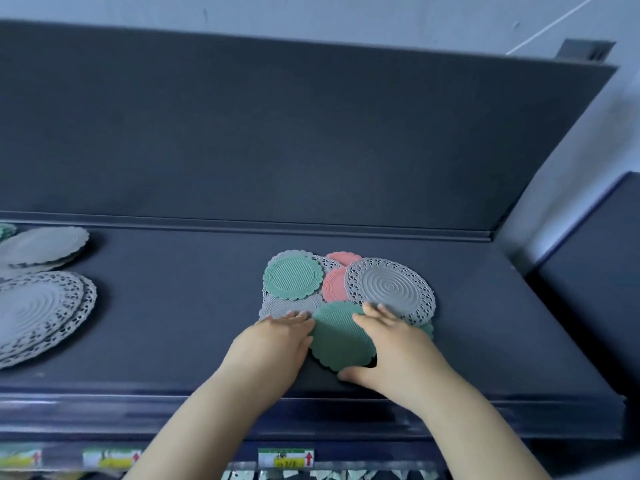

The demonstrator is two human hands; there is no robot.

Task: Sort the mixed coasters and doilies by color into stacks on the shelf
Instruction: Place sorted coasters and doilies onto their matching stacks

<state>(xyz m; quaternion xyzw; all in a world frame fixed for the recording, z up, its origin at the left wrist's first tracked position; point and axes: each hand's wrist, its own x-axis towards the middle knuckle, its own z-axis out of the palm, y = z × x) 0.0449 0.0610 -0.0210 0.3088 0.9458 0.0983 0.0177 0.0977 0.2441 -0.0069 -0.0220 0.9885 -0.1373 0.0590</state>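
Note:
A mixed pile lies right of the middle of the dark shelf (173, 341). In it are a green coaster (292, 276) at the back left, pink coasters (334, 285), a grey lace doily (391, 289) on the right and a grey coaster (287, 306) underneath. At the front of the pile a second green coaster (341, 337) is tilted up off the shelf. My right hand (391, 355) grips it, fingers on top and thumb under its front edge. My left hand (273, 344) lies flat against its left edge, fingers resting on the grey coaster.
At the left of the shelf lies a stack of grey lace doilies (38, 313), and behind it a stack of plain grey scalloped mats (45, 245). A green edge (5, 230) shows at the far left. Price labels (285, 459) run along the shelf's front rail.

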